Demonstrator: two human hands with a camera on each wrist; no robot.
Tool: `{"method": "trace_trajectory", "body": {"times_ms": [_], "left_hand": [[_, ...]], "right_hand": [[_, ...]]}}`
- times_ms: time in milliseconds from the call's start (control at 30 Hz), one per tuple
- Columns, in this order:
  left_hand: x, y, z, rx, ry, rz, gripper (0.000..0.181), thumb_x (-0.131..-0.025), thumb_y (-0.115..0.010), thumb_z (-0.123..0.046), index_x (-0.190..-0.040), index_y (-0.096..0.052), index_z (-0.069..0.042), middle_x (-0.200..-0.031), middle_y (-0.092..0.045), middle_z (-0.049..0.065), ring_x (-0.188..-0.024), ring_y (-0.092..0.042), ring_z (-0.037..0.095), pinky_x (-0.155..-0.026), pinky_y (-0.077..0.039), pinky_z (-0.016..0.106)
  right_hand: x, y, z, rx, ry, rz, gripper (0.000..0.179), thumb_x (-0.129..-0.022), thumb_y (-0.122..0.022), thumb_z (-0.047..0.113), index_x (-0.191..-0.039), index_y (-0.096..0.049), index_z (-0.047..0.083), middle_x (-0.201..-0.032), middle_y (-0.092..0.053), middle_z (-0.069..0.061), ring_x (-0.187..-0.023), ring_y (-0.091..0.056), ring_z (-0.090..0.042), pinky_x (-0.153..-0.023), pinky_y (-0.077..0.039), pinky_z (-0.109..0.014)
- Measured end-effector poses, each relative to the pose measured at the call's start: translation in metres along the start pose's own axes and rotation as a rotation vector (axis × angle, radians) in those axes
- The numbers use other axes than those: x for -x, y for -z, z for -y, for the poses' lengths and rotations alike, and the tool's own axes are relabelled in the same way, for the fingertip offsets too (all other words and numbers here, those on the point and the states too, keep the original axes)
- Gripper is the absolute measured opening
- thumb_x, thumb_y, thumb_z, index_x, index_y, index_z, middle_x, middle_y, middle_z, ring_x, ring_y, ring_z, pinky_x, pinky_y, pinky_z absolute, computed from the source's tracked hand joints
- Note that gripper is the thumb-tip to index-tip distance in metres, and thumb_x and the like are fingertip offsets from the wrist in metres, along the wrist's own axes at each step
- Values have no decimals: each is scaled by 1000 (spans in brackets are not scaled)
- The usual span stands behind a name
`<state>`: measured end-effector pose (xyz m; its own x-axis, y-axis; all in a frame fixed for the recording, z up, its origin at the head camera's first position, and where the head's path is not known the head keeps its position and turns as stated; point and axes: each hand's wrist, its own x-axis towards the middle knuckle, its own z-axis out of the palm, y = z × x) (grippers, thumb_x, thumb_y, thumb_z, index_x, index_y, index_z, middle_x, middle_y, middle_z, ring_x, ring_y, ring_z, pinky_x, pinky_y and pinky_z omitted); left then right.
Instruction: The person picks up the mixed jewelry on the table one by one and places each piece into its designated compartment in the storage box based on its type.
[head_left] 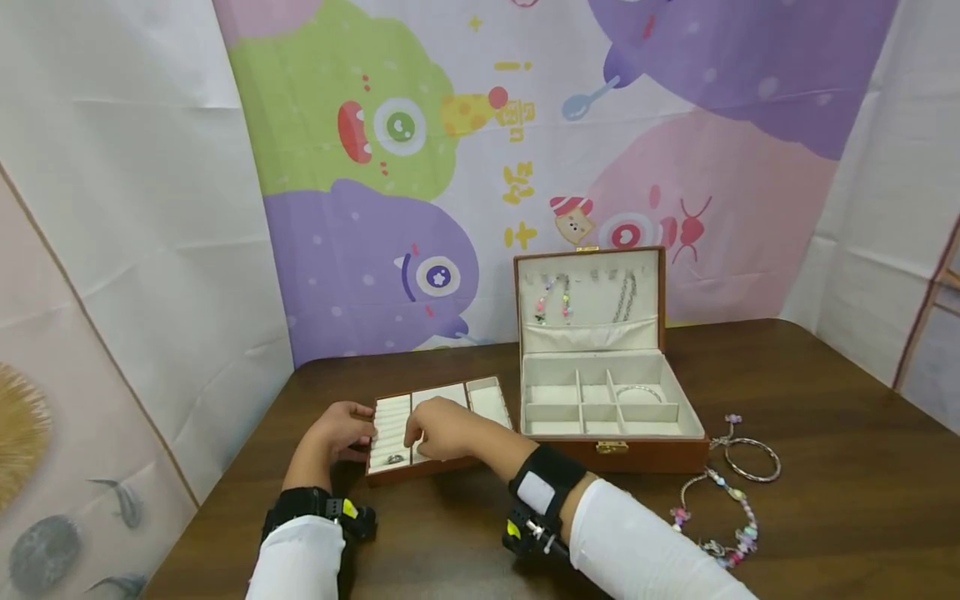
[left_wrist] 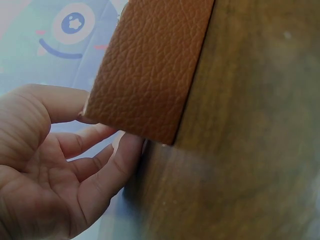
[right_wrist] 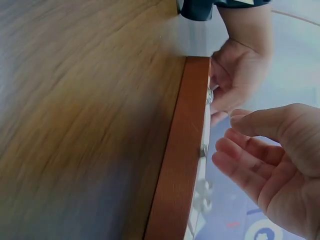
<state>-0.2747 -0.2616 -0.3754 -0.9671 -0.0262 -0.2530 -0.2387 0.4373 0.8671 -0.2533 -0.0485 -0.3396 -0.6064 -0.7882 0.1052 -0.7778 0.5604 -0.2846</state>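
A brown leather jewelry tray (head_left: 420,473) lies on the table, with cream ring rolls on its left and pale compartments on its right. My left hand (head_left: 339,427) is at the tray's left end, its fingers touching the leather end wall (left_wrist: 150,60) and rim in the left wrist view. A silver ring (head_left: 395,459) sits in the near part of the rolls. Over the tray's middle, my right hand (head_left: 448,429) points its loosely bent fingers down. In the right wrist view its thumb and fingertips (right_wrist: 240,121) are close together, with no object visible between them.
An open jewelry box (head_left: 652,457) stands to the right, its raised lid hung with a beaded necklace (head_left: 566,302) and a silver chain (head_left: 625,297). A bangle (head_left: 639,389) lies in one compartment. Beside the box lie a silver bangle (head_left: 777,467) and a beaded bracelet (head_left: 752,533).
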Motion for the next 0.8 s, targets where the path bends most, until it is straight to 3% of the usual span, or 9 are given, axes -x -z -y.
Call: {"method": "trace_trajectory", "body": {"times_ms": [233,467,633,800], "left_hand": [[3,3,-3,-14,5,-2,49,-88,-59,3,-133,-42,10,-105,-50,19,-80,-54,25,-73,-58,46],[5,4,-1,-5,8,-3,49,-88,-60,3,-133,-41,10,-104,-50,19,-80,-55,25,-74,-58,46],[6,3,-2,-7,0,-5,48,-88,-60,2,-132,-42,10,-106,-50,20,-82,-55,26,-74,-58,46],[7,1,-3,-18,10,-12,48,-88,-60,3,-132,-42,10,-109,-48,21,-83,-54,27,-73,-58,45]], "right_hand": [[28,12,-8,-54,24,-45,15,-87,-66,4,-96,-76,8,-96,-70,2,-83,-64,-11,-71,-49,-19],[62,24,-6,-41,121,-108,11,-86,-67,9,-94,-76,10,-93,-66,1,-86,-64,-15,-77,-47,-20],[91,34,-13,-73,188,-165,10,-88,-67,10,-93,-75,9,-91,-66,2,-83,-63,-11,-73,-48,-17],[120,39,-26,-125,174,-214,8,-89,-68,9,-93,-74,7,-91,-66,1,-79,-61,-5,-71,-52,-21]]}}
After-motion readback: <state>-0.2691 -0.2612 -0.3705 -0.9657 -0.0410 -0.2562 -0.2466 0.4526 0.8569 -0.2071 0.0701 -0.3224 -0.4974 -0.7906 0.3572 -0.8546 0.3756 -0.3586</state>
